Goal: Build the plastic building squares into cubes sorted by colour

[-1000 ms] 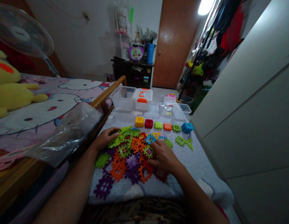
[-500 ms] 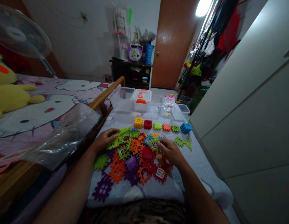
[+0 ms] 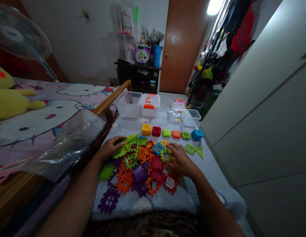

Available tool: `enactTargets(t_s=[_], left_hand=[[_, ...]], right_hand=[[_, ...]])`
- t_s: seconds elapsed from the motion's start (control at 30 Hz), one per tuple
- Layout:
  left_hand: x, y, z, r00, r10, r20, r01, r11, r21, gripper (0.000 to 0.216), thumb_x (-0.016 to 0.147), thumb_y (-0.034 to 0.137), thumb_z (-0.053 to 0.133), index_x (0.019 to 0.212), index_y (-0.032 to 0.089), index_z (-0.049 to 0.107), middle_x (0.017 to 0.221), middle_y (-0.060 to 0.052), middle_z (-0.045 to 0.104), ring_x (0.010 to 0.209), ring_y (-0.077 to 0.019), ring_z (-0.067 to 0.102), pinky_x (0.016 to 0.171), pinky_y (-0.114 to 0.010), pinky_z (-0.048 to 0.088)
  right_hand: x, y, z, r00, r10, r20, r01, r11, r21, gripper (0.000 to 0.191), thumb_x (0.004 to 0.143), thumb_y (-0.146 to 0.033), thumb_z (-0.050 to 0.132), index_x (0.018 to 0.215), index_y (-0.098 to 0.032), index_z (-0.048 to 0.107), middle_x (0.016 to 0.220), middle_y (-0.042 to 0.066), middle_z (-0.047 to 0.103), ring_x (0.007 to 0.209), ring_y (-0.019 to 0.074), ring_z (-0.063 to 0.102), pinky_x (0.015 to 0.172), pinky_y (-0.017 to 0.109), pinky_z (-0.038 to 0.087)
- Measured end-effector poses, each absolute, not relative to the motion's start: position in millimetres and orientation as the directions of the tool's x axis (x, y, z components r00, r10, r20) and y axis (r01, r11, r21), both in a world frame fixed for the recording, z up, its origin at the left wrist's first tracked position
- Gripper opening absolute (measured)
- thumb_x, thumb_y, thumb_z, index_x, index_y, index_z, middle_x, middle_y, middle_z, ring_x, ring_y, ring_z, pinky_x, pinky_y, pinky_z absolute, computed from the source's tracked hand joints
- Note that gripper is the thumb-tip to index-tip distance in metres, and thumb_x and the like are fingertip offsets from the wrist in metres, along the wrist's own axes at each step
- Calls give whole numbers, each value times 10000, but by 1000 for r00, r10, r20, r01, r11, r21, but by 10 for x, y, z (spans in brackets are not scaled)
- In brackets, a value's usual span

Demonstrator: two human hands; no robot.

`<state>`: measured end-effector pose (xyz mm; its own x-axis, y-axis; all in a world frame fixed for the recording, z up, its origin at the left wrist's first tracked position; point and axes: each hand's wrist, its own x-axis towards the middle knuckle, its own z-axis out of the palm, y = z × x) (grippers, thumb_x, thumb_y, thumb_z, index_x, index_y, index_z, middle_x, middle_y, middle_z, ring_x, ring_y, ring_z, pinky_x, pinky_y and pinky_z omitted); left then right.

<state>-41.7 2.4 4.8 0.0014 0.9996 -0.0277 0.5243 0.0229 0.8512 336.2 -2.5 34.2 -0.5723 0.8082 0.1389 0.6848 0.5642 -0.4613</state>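
A heap of flat, coloured waffle-style plastic tiles (image 3: 140,161) lies on a pale blue cloth (image 3: 209,171) in front of me. My left hand (image 3: 110,148) rests on the heap's left edge, fingers curled over green tiles. My right hand (image 3: 180,158) lies on the right side of the heap with its fingers curled over a green window tile (image 3: 165,155) and yellow pieces. Behind the heap stands a row of assembled cubes: yellow (image 3: 146,129), red (image 3: 156,131), green (image 3: 166,133), orange (image 3: 176,134), green (image 3: 185,135) and blue (image 3: 197,135). Two loose green tiles (image 3: 194,150) lie to the right.
Clear plastic boxes (image 3: 129,104), one with an orange-handled lid (image 3: 149,104), stand behind the cubes. A bed with a wooden rail (image 3: 111,98), a clear plastic bag (image 3: 69,144) and a yellow plush toy (image 3: 10,98) is at left. A white wardrobe (image 3: 261,108) runs along the right.
My right hand has moved from the near right of the heap up and forward to the far right side, onto a green window tile. My left hand has stayed put.
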Motion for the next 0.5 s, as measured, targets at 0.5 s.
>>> enactTargets(t_s=[0.5], left_hand=[[-396,16,70,-35,999,16,510,4,860,622,705,684,644,1094,203,712,1155,-78,713,1101,-300,632,1034,-405,440]], right_hand=[[3495,336,529,-499,844,195,715,529,-457,493,770,-290,713,1242,-237,579,1237,103,560,1154,281,500,992,448,402]])
